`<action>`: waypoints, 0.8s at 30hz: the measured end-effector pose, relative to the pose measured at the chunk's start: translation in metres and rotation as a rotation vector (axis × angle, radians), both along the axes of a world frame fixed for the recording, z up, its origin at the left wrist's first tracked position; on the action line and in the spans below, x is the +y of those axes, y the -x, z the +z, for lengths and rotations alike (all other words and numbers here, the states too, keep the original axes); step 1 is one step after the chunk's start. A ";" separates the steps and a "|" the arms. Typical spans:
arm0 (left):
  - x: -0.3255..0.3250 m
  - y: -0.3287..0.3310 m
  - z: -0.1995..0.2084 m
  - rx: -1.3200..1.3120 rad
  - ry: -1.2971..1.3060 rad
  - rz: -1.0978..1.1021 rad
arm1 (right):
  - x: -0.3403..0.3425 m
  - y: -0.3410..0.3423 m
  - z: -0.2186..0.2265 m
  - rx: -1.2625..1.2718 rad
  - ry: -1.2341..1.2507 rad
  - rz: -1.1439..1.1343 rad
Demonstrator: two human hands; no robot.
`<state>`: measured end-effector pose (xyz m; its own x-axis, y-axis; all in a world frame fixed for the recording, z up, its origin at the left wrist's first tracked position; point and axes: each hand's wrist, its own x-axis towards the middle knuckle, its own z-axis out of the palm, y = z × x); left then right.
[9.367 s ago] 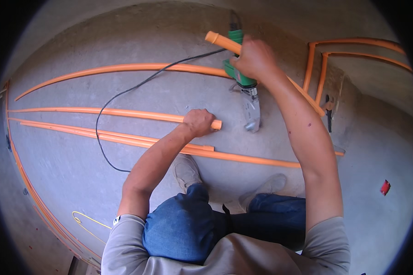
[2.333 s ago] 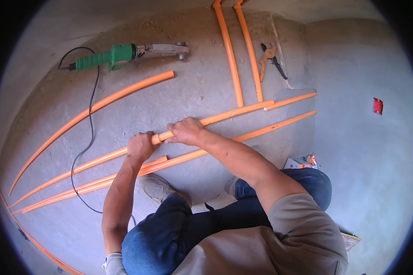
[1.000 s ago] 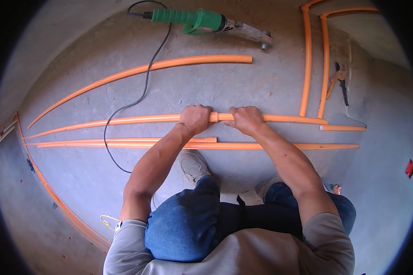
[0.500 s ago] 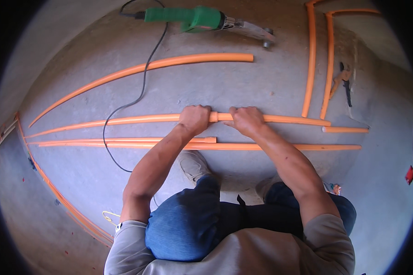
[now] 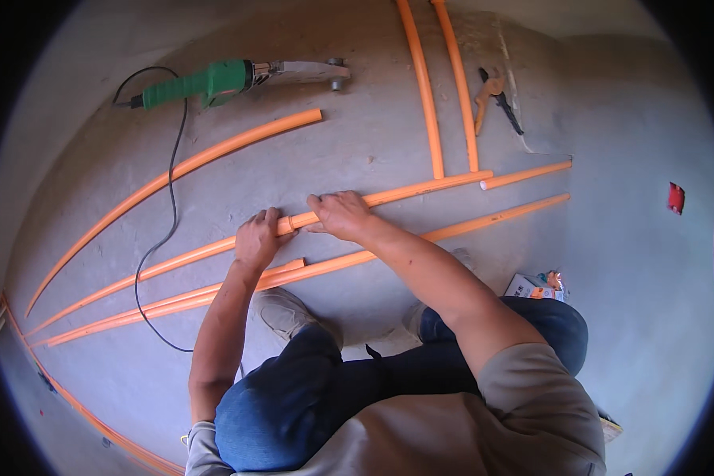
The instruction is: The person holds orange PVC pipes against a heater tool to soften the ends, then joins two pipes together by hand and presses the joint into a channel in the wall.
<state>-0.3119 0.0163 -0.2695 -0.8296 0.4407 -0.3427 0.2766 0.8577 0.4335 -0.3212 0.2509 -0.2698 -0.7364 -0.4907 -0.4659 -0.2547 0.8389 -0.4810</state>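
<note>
Both of my hands grip one long orange plastic pipe run lying across the grey floor. My left hand (image 5: 258, 238) is closed round the left pipe (image 5: 198, 255), just left of an orange coupling (image 5: 285, 226). On the coupling's other side, my right hand (image 5: 339, 213) is closed over the right pipe (image 5: 412, 190). The pipes meet at the coupling, in line with each other; how deep their ends sit is hidden. Beyond my hands lies a green pipe-welding iron (image 5: 214, 82) with a flat metal heating plate, touched by neither hand.
Other orange pipes lie around: a long one (image 5: 484, 224) nearer me, a curved-looking one (image 5: 254, 137) beyond, and two upright in view (image 5: 426, 95) at the back. A black cable (image 5: 170, 190) crosses the left pipes. Pipe cutters (image 5: 493, 91) and a red packet (image 5: 675, 198) are to the right.
My view has swung right, so everything sits further left and slanted. Both hands still grip the pipes beside the coupling. The welding iron, blurred before, now shows sharply.
</note>
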 end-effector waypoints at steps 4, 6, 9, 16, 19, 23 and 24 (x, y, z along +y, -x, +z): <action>-0.009 -0.003 0.007 0.039 -0.104 -0.041 | 0.006 -0.014 -0.008 0.002 0.020 0.015; -0.025 -0.006 0.012 0.074 -0.099 -0.051 | 0.003 -0.022 -0.012 0.190 0.191 0.054; -0.032 -0.006 0.006 0.118 -0.216 -0.009 | 0.016 -0.018 -0.006 0.156 0.088 0.043; -0.037 -0.005 0.010 0.068 -0.174 0.022 | 0.032 -0.025 -0.007 0.189 0.126 -0.033; -0.036 -0.005 0.009 0.063 -0.197 -0.010 | 0.031 -0.026 -0.008 0.196 0.148 -0.052; -0.036 -0.003 0.003 0.111 -0.248 -0.048 | 0.028 -0.023 -0.012 0.180 0.181 -0.032; -0.035 -0.001 0.003 0.090 -0.244 -0.077 | 0.029 -0.024 -0.013 0.191 0.202 -0.033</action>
